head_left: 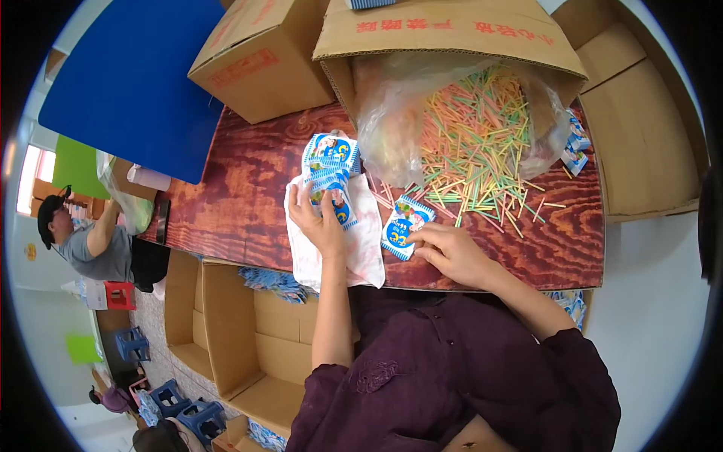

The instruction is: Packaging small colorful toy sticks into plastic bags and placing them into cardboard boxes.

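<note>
Packets: a short stack of blue-and-white snack packets [330, 175] sits at frame centre, a bit above the middle, on a white cloth [361, 248] spread over the red-brown wood-grain table [241, 203]. Left hand [320, 222] rests on the lower end of that stack, fingers curled narrow around the bottom packet, thumb on its left side. Single blue-and-white packet [405, 226] lies just right of the cloth, tilted. Right hand [452, 252] pinches its lower right corner between thumb and fingertips, rest of the fingers folded in.

Above the single packet: loose pile of thin coloured sticks [474, 143], green, pink, yellow and orange, spilling onto the table out of a clear plastic bag [388, 113] inside a big open cardboard box [452, 34] at top centre. A few more packets [576, 147] sit at the right edge of the pile.

Second cardboard box [260, 60], closed, in the upper left of centre, next to a blue board [128, 83]. Open empty cardboard boxes [226, 331] below the table at lower left. Another person [90, 241] in a grey shirt and dark cap at far left, arm raised to a plastic bag. Blue stools [177, 399] at bottom left. Purple sleeves and lap fill bottom centre.
</note>
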Demonstrator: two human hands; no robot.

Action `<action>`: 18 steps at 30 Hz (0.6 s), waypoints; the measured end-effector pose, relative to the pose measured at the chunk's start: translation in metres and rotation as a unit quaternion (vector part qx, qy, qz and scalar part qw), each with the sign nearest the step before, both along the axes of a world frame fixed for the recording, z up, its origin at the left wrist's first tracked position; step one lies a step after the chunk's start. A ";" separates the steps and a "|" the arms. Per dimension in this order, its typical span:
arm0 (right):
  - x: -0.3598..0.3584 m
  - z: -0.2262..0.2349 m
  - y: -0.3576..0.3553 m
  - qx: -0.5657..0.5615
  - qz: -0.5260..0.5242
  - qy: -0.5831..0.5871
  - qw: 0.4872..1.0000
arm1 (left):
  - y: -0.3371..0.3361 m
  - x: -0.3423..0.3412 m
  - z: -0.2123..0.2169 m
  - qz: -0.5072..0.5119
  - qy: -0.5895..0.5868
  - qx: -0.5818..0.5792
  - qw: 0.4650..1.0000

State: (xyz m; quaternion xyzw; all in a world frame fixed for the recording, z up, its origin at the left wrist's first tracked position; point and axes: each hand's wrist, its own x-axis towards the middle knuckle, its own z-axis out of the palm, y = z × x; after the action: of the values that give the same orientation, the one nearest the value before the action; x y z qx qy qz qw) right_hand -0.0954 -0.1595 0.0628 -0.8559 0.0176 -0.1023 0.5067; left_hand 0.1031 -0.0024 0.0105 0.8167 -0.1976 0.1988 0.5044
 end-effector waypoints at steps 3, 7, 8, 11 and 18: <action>-0.001 -0.009 -0.006 0.072 -0.007 0.053 0.996 | -0.021 -0.023 0.039 0.032 -0.017 0.041 0.998; 0.012 -0.023 0.007 0.372 0.098 0.205 0.900 | -0.065 -0.103 0.114 -0.167 -0.123 -0.001 0.978; 0.018 -0.036 0.024 0.484 0.133 0.243 0.830 | -0.074 -0.127 0.122 -0.255 -0.160 -0.051 0.952; 0.045 -0.048 0.070 0.470 0.222 0.327 0.789 | -0.120 -0.172 0.140 -0.496 -0.273 -0.124 0.815; 0.032 -0.033 0.072 0.538 0.218 0.213 0.786 | -0.136 -0.206 0.152 -0.567 -0.289 -0.119 0.762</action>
State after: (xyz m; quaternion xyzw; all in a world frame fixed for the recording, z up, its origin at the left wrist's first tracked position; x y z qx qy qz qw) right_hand -0.0636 -0.0872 0.0299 -0.4253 -0.0098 0.2225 0.8772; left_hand -0.1030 -0.1389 0.1621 0.3931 -0.7358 0.1253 0.5371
